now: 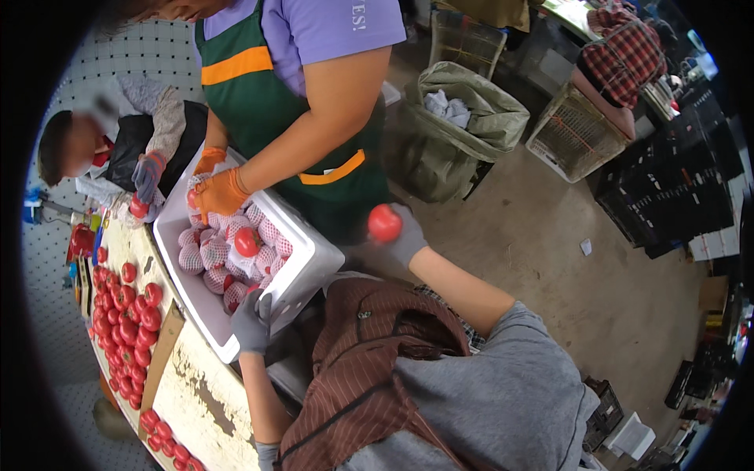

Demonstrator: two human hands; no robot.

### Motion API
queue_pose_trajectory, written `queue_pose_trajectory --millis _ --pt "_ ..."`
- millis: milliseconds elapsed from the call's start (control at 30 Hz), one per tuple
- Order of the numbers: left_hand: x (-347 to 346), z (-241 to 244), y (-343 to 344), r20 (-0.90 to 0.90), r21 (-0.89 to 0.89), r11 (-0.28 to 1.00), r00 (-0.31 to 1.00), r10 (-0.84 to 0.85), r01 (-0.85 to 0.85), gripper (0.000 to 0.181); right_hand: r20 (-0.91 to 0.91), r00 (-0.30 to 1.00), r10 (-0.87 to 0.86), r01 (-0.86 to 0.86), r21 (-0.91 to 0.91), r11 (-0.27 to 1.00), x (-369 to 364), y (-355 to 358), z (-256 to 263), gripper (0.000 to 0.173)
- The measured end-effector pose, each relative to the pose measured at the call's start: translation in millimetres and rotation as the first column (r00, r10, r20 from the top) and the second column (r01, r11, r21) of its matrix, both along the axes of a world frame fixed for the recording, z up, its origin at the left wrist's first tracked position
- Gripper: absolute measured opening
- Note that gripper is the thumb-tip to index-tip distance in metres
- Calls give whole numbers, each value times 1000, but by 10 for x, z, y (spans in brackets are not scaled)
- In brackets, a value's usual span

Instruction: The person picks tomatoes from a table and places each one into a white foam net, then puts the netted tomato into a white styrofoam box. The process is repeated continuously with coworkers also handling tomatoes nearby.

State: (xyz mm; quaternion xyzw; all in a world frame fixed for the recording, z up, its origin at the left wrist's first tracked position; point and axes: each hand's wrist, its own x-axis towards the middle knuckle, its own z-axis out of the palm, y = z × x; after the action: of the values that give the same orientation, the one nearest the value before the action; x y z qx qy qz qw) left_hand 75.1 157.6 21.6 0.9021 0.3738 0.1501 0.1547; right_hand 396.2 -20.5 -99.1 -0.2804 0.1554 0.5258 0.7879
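Note:
My right hand (pixel 403 234), in a grey glove, holds a bare red tomato (pixel 385 223) beside the green apron of the person opposite. My left hand (pixel 251 322), also grey-gloved, is on the near wall of a white foam box (pixel 315 250), its fingertips inside by a tomato. Inside the box lie several tomatoes in foam nets (pixel 214 252). A tomato with its green calyx showing (pixel 247 242) sits on top of them. The other person's orange-gloved hands (pixel 221 191) reach into the far end of the box, around a netted tomato.
Loose red tomatoes (pixel 126 318) cover the left part of the worn table (pixel 203 391), along a cardboard strip (pixel 162 353). Another person (pixel 147 141) holds a tomato at the far left. Behind stand a green sack (pixel 471 112), a plastic crate (pixel 580 132) and black crates (pixel 665 171).

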Motion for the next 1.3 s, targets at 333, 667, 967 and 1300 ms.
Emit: queue_pose_trajectory --millis 333,667,967,1300 --pt "161 606 72 480 -660 702 870 117 270 66 618 763 191 -258 21 966 -635 350 716 45" --pt "-912 501 5 484 -797 402 79 871 451 59 965 -161 208 -518 -262 814 -1289 2065 1632 38" --pt "-1420 321 -257 442 -796 443 -103 891 413 61 159 -969 190 -20 -815 578 -1795 3035 874 41" --pt "-1084 517 -255 515 -708 429 -6 857 561 64 654 -722 225 -261 -559 787 -1455 3207 781 25"
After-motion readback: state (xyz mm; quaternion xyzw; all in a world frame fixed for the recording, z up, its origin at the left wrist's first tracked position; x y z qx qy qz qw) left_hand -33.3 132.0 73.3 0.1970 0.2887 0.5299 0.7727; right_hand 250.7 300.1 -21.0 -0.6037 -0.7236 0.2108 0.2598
